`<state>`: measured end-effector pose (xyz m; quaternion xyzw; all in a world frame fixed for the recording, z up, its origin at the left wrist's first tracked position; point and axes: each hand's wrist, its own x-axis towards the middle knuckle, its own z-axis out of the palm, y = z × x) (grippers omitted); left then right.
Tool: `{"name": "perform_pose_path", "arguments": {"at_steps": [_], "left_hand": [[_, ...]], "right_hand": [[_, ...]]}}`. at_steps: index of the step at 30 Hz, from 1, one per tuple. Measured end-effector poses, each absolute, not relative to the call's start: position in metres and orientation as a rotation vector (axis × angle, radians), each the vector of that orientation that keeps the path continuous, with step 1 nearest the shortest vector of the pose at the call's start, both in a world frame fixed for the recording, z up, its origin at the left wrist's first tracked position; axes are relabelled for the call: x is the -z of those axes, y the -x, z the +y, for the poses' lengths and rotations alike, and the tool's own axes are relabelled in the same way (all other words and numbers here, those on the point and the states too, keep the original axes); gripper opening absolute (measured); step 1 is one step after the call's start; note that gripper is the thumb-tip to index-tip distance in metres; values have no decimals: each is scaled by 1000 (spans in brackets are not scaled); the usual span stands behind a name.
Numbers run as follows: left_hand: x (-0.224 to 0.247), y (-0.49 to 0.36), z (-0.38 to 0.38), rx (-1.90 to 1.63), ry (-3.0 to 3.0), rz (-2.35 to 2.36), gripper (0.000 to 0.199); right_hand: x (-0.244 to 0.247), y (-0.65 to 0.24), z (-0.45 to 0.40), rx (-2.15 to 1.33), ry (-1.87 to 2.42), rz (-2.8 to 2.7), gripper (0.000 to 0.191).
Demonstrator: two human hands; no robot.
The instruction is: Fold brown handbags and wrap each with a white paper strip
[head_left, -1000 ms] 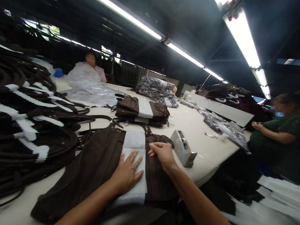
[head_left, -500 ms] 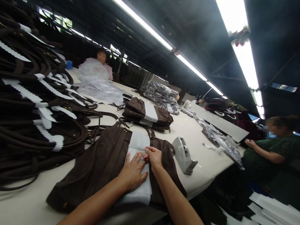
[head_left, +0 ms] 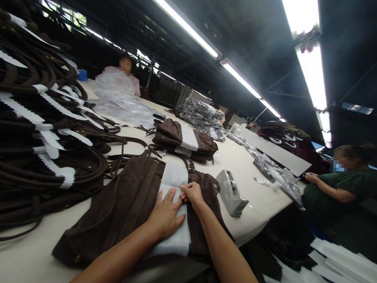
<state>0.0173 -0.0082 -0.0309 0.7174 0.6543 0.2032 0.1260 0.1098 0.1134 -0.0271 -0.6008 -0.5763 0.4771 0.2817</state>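
A dark brown handbag [head_left: 127,193] lies on the table in front of me, with a white paper band [head_left: 175,174] across its middle. My left hand [head_left: 165,215] rests flat on the band, fingers spread. Close by, touching the band near its right edge, my right hand [head_left: 193,194] has thumb and fingers pinched together. What sits between those fingertips is too small to make out. To the right of the bag stands a grey tape dispenser [head_left: 231,196].
A second banded brown bag [head_left: 188,139] lies behind. Brown bags with white-wrapped handles [head_left: 53,124] pile up at left. Plastic-wrapped bags [head_left: 201,117] are stacked farther back. One person [head_left: 344,180] is at right, another [head_left: 125,77] at far left. White strips [head_left: 341,262] lie lower right.
My right hand has shifted slightly left and up along the band, still pinched. The left hand stays flat in nearly the same place. The view has turned a little.
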Motion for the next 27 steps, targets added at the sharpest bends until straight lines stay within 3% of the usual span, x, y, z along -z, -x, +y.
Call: {"name": "perform_pose_path", "arguments": {"at_steps": [10,16,21,24,27], "left_hand": [[24,-6,-9,-527,-2080,1769,50],[16,0,-13,-519,-2061,1721,40],[27,0,-8,-527,-2083,1750,40],[43,0,0,-524,-2136,1802,40],[57,1,11,-523,-2190,1859,39]], "right_hand": [[30,-133,110,-1258,1657,-1910,41],[8,-156,82,-1208,1599,-2131,39],[-53,-235,92,-893,1364,-1828,33],[-84,-301,122,-623,1608,-1532,26],[-88,-351,146,-735,1817,-1434,23]]}}
